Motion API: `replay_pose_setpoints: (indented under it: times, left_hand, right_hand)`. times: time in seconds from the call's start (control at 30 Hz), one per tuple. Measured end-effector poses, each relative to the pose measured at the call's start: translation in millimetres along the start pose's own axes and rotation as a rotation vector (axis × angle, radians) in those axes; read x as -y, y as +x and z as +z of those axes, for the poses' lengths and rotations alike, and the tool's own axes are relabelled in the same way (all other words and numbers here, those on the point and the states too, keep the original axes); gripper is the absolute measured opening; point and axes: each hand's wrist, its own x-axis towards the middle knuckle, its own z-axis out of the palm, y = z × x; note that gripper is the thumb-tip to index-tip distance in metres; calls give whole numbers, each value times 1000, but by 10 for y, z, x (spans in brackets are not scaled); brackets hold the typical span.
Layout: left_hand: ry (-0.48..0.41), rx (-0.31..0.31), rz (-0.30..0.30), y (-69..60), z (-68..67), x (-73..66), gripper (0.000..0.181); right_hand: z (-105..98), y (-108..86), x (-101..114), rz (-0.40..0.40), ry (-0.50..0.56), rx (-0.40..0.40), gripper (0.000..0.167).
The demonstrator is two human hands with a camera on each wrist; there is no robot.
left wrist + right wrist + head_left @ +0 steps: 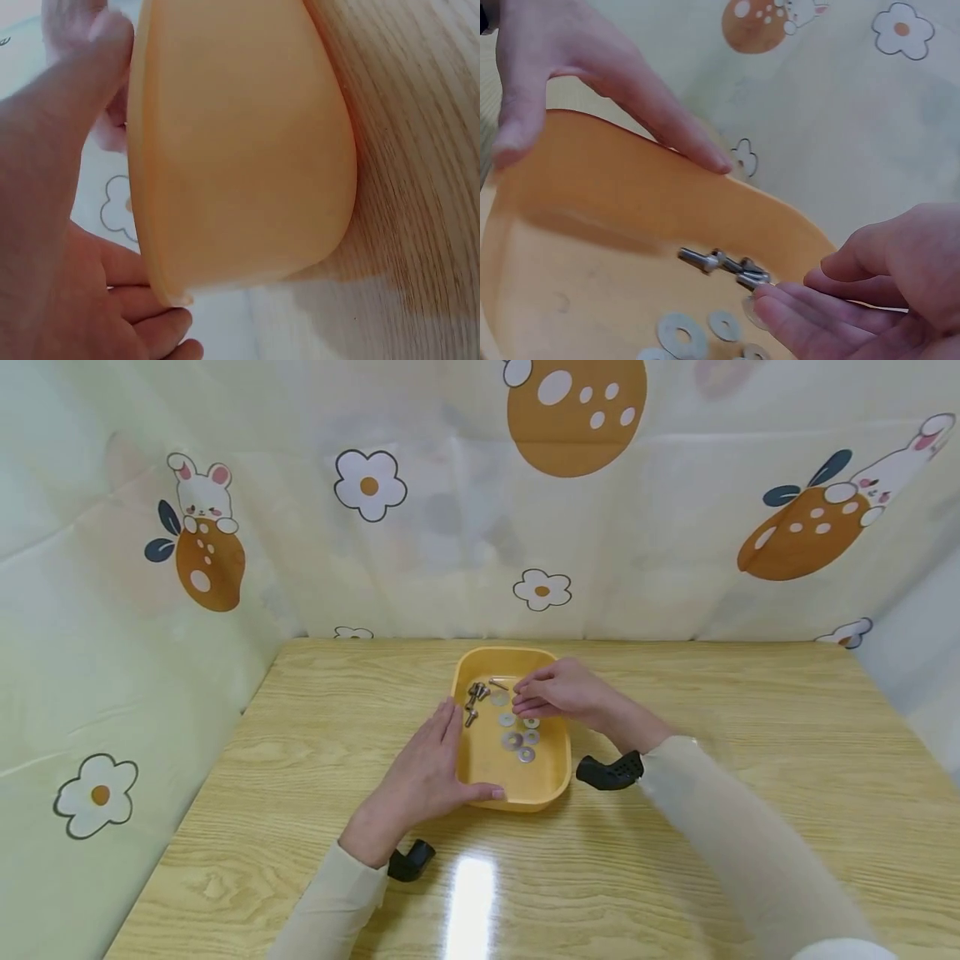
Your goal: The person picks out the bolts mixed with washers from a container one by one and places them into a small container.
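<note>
A yellow plastic tray [495,772] stands on the table. Along its left rim lies my left hand [423,768], fingers straight and thumb spread over the near edge. My right hand [558,689] hovers over the tray's far right part, fingers loosely bent; nothing shows between them in the right wrist view. Several metal bolts [697,259] cluster by the tray's left wall, and a thin pin or screw [498,684] lies close to my right fingertips. Flat round washers [512,741] are scattered over the middle and right of the tray floor; my right hand may cover others.
A wood-grain table [322,718] carries the tray. Behind it and on the left hangs a patterned cloth [442,552] with flowers and rabbits. Black wrist mounts [609,772] sit on both wrists, one close to the tray's right side.
</note>
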Motion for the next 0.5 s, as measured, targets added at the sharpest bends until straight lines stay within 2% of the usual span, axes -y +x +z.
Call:
replay_pose_setpoints:
  times: [0.33, 0.5]
  left_hand:
    - [-30, -9, 11, -28, 47, 47, 132]
    - [-32, 0, 4, -41, 63, 59, 132]
  right_hand:
    - [247, 242, -61, 54, 26, 2, 35]
    - [343, 309, -83, 76, -2, -7, 34]
